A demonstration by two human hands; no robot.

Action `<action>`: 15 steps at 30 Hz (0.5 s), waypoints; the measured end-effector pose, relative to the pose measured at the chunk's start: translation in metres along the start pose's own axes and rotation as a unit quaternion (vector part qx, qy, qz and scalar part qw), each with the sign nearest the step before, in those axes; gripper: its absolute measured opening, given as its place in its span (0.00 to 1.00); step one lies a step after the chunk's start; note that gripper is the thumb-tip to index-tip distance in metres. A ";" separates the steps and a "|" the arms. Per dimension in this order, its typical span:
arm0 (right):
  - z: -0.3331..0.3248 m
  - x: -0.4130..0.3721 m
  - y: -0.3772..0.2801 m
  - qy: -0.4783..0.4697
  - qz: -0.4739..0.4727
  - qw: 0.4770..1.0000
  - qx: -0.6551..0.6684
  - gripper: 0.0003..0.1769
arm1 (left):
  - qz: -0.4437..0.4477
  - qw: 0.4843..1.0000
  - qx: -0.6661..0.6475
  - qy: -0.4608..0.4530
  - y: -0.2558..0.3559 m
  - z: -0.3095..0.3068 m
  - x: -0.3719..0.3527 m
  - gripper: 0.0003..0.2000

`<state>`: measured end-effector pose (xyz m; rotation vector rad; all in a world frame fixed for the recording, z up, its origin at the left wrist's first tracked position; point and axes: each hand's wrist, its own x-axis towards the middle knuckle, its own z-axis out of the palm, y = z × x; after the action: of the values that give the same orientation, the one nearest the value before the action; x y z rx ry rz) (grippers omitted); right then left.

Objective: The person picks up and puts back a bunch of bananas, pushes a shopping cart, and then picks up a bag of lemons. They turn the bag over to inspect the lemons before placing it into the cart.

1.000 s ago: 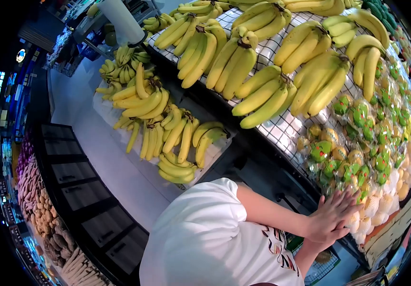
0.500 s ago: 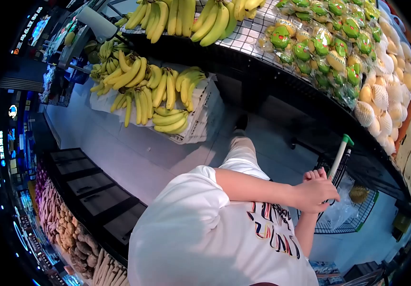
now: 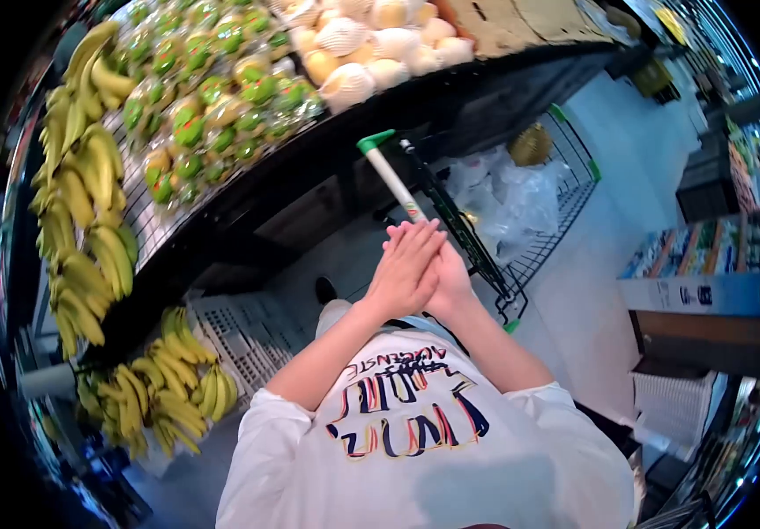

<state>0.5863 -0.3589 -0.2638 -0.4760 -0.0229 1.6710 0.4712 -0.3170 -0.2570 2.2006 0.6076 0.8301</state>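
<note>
Above the shopping cart's (image 3: 565, 220) near edge, the left hand (image 3: 402, 264) and right hand (image 3: 452, 284) are pressed palm to palm, holding nothing. The white handle bar (image 3: 395, 181) slants beneath them, its green-capped end toward the fruit shelf (image 3: 309, 159), on the left hand's side.

Coloured lettering on the white T-shirt (image 3: 415, 423) is too distorted to read.

I'm watching: display shelf (image 3: 296, 167) is carrying bananas (image 3: 80, 203), wrapped green fruit (image 3: 212, 97) & netted pale fruit (image 3: 371, 35); floor crate (image 3: 252, 331) w/ more bananas (image 3: 164, 397); cart (image 3: 565, 203) is holding plastic bags (image 3: 521, 189).
</note>
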 end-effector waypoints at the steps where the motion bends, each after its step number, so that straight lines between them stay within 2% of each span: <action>1: 0.018 -0.013 -0.004 0.047 -0.017 0.999 0.019 0.30 | -0.029 0.999 0.022 -0.021 0.004 0.007 0.004 0.28; 2: 0.035 -0.024 -0.009 0.091 -0.028 0.995 0.041 0.30 | -0.062 0.996 0.049 -0.039 0.008 0.013 0.007 0.28; 3: 0.030 -0.031 -0.015 0.075 -0.034 0.996 0.036 0.30 | -0.080 0.994 0.046 -0.055 0.019 0.019 0.009 0.29; 4: 0.023 -0.037 -0.020 0.059 -0.037 0.997 0.029 0.30 | -0.040 0.998 0.009 -0.039 0.033 0.026 0.010 0.30; 6: 0.006 -0.046 -0.028 0.026 -0.039 0.999 0.014 0.30 | 0.064 0.994 -0.030 -0.088 0.069 0.033 0.014 0.33; 8: -0.014 -0.053 -0.037 -0.008 -0.038 0.999 -0.005 0.30 | 0.090 0.988 0.004 -0.128 0.071 0.037 0.018 0.34; 10: -0.036 -0.056 -0.047 0.045 -0.096 0.992 -0.065 0.25 | 0.101 0.978 0.053 -0.174 0.054 0.037 0.024 0.33; 11: -0.050 -0.056 -0.052 0.123 -0.197 0.945 -0.231 0.20 | 0.086 0.975 0.121 -0.166 0.045 0.041 0.025 0.35; 12: -0.060 -0.057 -0.059 0.200 -0.285 0.854 -0.386 0.16 | 0.079 0.969 0.174 -0.156 0.034 0.041 0.029 0.30; 13: -0.060 -0.065 -0.071 0.241 -0.330 0.750 -0.520 0.13 | 0.062 0.976 0.160 -0.134 0.018 0.039 0.029 0.26; 14: -0.059 -0.073 -0.083 0.277 -0.360 0.623 -0.637 0.12 | 0.044 0.982 0.147 -0.112 0.002 0.036 0.030 0.23; 15: -0.064 -0.074 -0.089 0.263 -0.384 0.566 -0.681 0.14 | 0.044 0.984 0.133 -0.106 -0.004 0.029 0.038 0.19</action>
<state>0.6972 -0.4307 -0.2754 -1.8014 -1.0042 0.2551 0.5168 -0.3034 -0.2614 2.5351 0.5447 0.5736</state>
